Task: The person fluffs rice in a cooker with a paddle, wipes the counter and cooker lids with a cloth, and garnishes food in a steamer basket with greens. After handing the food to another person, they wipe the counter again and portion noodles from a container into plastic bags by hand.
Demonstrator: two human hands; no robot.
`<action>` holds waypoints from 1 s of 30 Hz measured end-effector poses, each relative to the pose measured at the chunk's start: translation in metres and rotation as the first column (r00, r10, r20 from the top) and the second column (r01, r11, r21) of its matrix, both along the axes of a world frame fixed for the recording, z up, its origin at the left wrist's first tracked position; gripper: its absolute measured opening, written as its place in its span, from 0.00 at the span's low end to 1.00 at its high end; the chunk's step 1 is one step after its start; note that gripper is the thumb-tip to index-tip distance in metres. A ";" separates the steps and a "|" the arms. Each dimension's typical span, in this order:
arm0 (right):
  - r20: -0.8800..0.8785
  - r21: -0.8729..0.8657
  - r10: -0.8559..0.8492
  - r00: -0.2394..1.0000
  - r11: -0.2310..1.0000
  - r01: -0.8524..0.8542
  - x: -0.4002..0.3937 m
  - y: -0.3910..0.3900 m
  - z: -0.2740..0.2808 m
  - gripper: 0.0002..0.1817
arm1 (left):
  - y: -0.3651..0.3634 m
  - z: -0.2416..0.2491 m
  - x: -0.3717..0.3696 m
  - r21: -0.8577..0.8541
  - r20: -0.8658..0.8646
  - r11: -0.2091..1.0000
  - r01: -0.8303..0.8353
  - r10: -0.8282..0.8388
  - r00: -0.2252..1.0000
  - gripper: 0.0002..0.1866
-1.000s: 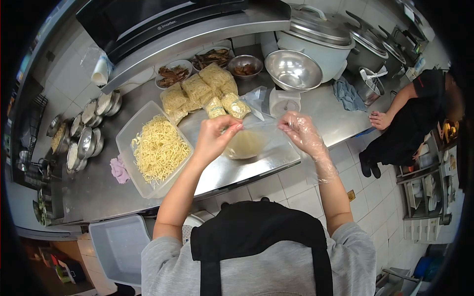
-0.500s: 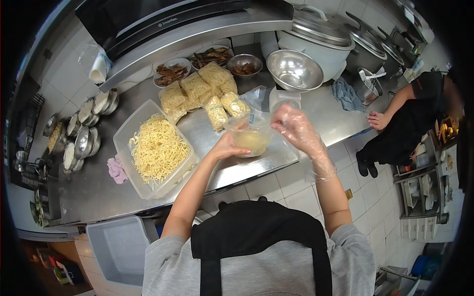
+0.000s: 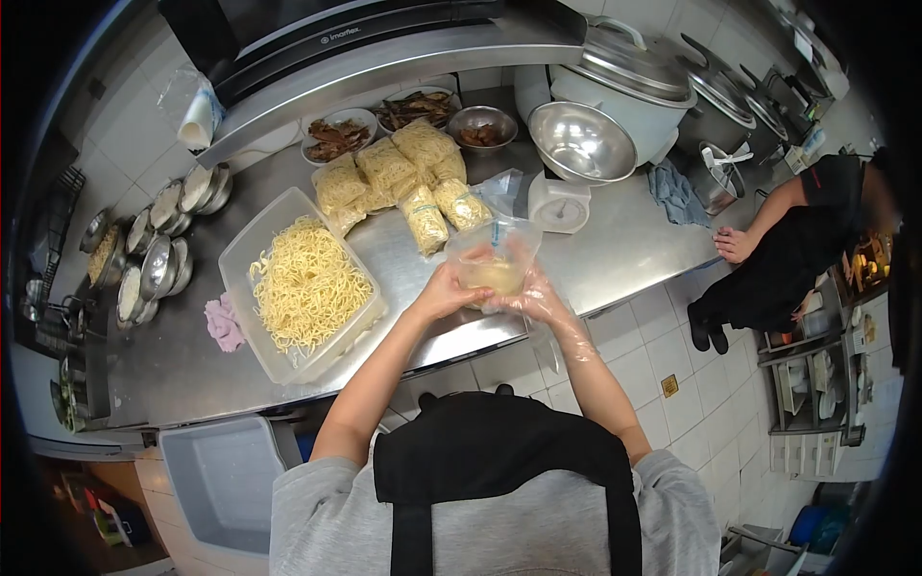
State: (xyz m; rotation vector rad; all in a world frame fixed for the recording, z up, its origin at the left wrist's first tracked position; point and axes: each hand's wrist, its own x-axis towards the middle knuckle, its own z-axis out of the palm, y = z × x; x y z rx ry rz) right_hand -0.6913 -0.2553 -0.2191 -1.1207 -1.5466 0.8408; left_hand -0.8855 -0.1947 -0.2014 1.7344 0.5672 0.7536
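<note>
Both hands hold a clear plastic bag [image 3: 496, 252] with pale yellow noodles in its bottom, over the steel counter's front edge. My left hand [image 3: 448, 290] is bare and grips the bag's left side. Around its lower right side is my right hand [image 3: 533, 296], in a loose clear plastic glove. Just behind the bag lie filled bags of noodles [image 3: 423, 219] and an empty-looking clear bag [image 3: 501, 189]. To the left stands a translucent tub [image 3: 233, 259] with a heap of loose yellow noodles [image 3: 309, 288].
A white scale [image 3: 560, 207] sits under a steel bowl [image 3: 582, 140]. Dishes of dark food [image 3: 338, 137] line the back, stacked metal bowls [image 3: 159, 267] the left. A pink cloth [image 3: 223, 323] lies beside the tub. A co-worker [image 3: 768, 259] stands at right, one hand on the counter.
My right hand has come down and left from above the bag to its lower right side. The scale's dial has come into view.
</note>
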 end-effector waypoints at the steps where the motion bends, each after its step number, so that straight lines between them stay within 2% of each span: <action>1: -0.001 -0.001 0.002 1.000 1.000 -0.002 0.000 0.001 0.003 0.55 | -0.001 0.000 -0.001 0.094 -0.010 0.995 -0.040 0.041 0.999 0.29; 2: -0.071 -0.058 0.011 0.997 0.998 -0.015 0.000 0.001 0.007 0.45 | -0.003 0.001 -0.002 0.188 -0.017 0.979 -0.078 0.082 0.996 0.23; 3: -0.141 -0.114 0.017 0.990 0.993 -0.034 0.000 0.002 0.011 0.35 | -0.005 0.001 -0.004 0.188 -0.017 0.979 -0.081 0.086 0.996 0.23; 4: -0.141 -0.115 0.022 0.990 0.993 -0.039 0.000 0.001 0.011 0.35 | -0.007 -0.001 -0.005 0.340 -0.059 0.933 -0.118 0.146 0.987 0.18; 5: -0.111 -0.065 0.003 0.994 0.998 -0.010 0.000 0.000 0.011 0.26 | -0.010 -0.003 -0.005 0.483 -0.093 0.864 -0.142 0.212 0.973 0.14; 6: -0.083 -0.014 -0.017 0.996 1.000 0.016 0.000 -0.002 0.011 0.18 | -0.013 -0.005 -0.004 0.481 -0.092 0.864 -0.147 0.217 0.972 0.14; 7: -0.081 -0.016 -0.012 0.997 1.000 0.010 -0.002 -0.001 0.005 0.18 | -0.017 -0.010 -0.002 0.419 -0.039 0.884 -0.208 0.247 0.968 0.12; 8: -0.058 0.056 -0.060 0.997 0.996 0.063 -0.006 0.000 -0.006 0.14 | -0.022 -0.011 0.000 0.352 0.010 0.898 -0.265 0.279 0.960 0.11; 9: -0.039 0.131 -0.110 0.993 0.985 0.115 -0.009 0.002 -0.016 0.10 | -0.027 -0.013 0.002 0.351 0.023 0.870 -0.346 0.361 0.932 0.08; 10: -0.040 0.129 -0.107 0.993 0.985 0.112 -0.014 0.002 -0.021 0.10 | -0.027 -0.018 0.004 0.350 0.022 0.870 -0.349 0.364 0.931 0.08; 12: 0.274 0.379 -0.350 0.896 0.896 0.234 -0.022 0.001 -0.028 0.08 | -0.027 -0.030 0.008 0.510 -0.049 0.762 -0.400 0.490 0.870 0.07; 13: 0.275 0.376 -0.352 0.895 0.896 0.237 -0.022 0.002 -0.027 0.08 | -0.024 -0.033 0.012 0.508 -0.051 0.764 -0.398 0.487 0.872 0.07; 15: 0.287 0.517 -0.463 0.839 0.812 0.272 -0.021 0.012 -0.022 0.08 | -0.012 -0.038 0.020 0.661 -0.019 0.599 -0.451 0.614 0.789 0.05; 16: 0.285 0.521 -0.465 0.838 0.810 0.271 -0.022 0.013 -0.015 0.08 | -0.011 -0.030 0.019 0.664 -0.016 0.596 -0.451 0.614 0.789 0.05; 18: 0.151 0.445 -0.423 0.893 0.836 0.321 -0.023 0.017 0.003 0.07 | -0.006 -0.014 0.020 0.319 0.040 0.791 -0.522 0.540 0.841 0.04; 19: 0.152 0.445 -0.428 0.891 0.835 0.325 -0.024 0.017 0.007 0.07 | -0.005 -0.008 0.025 0.327 0.226 0.753 -0.571 0.524 0.821 0.07; 20: 0.048 0.284 -0.415 0.909 0.878 0.386 -0.027 0.018 0.008 0.05 | -0.008 0.001 0.027 0.326 0.224 0.756 -0.568 0.522 0.823 0.07; 21: -0.060 0.114 -0.412 0.909 0.902 0.416 -0.031 0.019 0.010 0.03 | -0.011 0.010 0.028 0.236 0.141 0.785 -0.573 0.556 0.819 0.10; 22: -0.061 0.114 -0.411 0.910 0.902 0.415 -0.034 0.022 0.009 0.03 | -0.012 0.015 0.028 0.142 0.055 0.801 -0.582 0.581 0.812 0.12; 24: -0.159 0.150 -0.377 0.912 0.904 0.400 -0.040 0.025 0.008 0.06 | -0.007 0.014 0.028 0.183 0.064 0.793 -0.581 0.580 0.812 0.11; 26: -0.202 0.110 -0.389 0.899 0.903 0.415 -0.047 0.023 0.008 0.08 | -0.008 0.014 0.027 -0.052 0.037 0.828 -0.558 0.560 0.828 0.17; 27: -0.246 0.071 -0.400 0.883 0.901 0.428 -0.048 0.024 0.009 0.10 | -0.006 0.012 0.026 -0.050 0.040 0.828 -0.558 0.560 0.828 0.17; 29: -0.233 0.085 -0.414 0.880 0.893 0.442 -0.043 0.031 -0.011 0.10 | -0.002 0.000 0.023 -0.280 0.111 0.888 -0.366 0.408 0.906 0.17; 30: -0.218 0.095 -0.426 0.878 0.886 0.454 -0.040 0.034 -0.024 0.10 | -0.002 -0.004 0.019 -0.280 0.110 0.886 -0.368 0.411 0.905 0.17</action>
